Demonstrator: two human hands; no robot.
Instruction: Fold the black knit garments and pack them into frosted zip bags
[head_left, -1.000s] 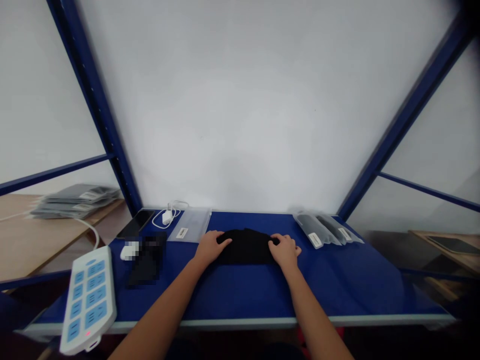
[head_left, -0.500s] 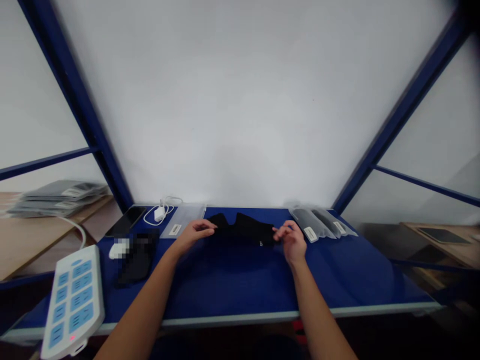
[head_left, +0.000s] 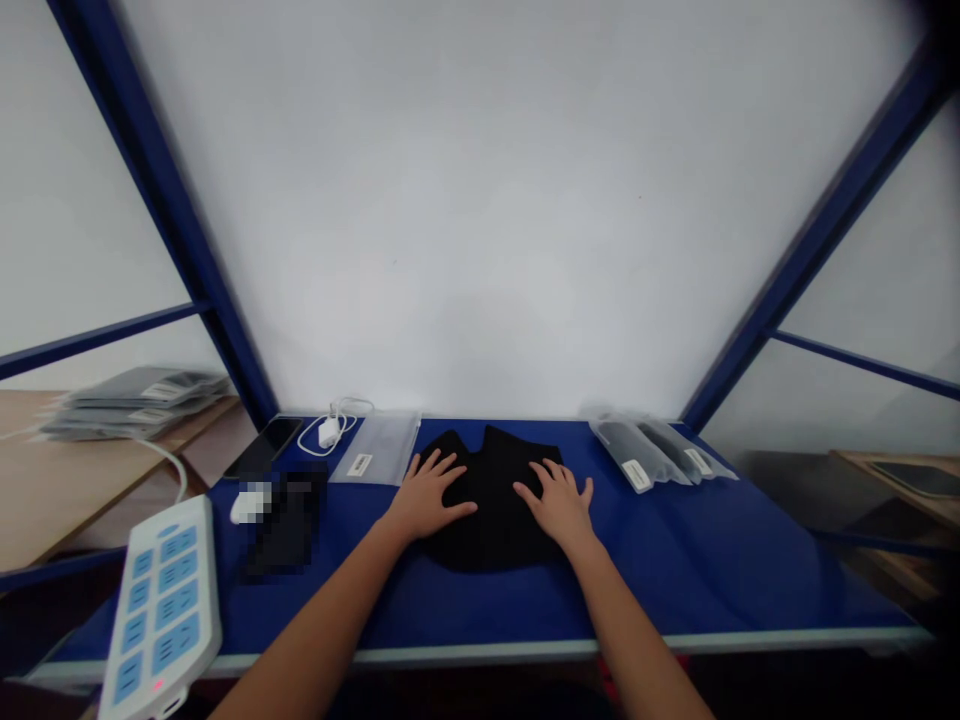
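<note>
A black piece of fabric (head_left: 491,515), perhaps a folded garment, lies flat on the blue tabletop (head_left: 465,615). Its far edge has a notch near the middle. My left hand (head_left: 431,497) rests on the fabric's left side with the fingers spread. On the right side, my right hand (head_left: 559,505) presses down flat, fingers apart as well. Parts of the cloth's edges are hidden under both hands.
Left of the fabric lies a flat clear bag (head_left: 379,450) with a label; on the right are bagged dark items (head_left: 652,450). A white charger (head_left: 328,432), a phone (head_left: 264,447), a pixelated black item (head_left: 289,520) and a power strip (head_left: 161,600) occupy the left side.
The black fabric, earlier held by its sides and bunched near the back, now lies spread flat toward me. Both hands have changed from pinching to lying flat on it.
</note>
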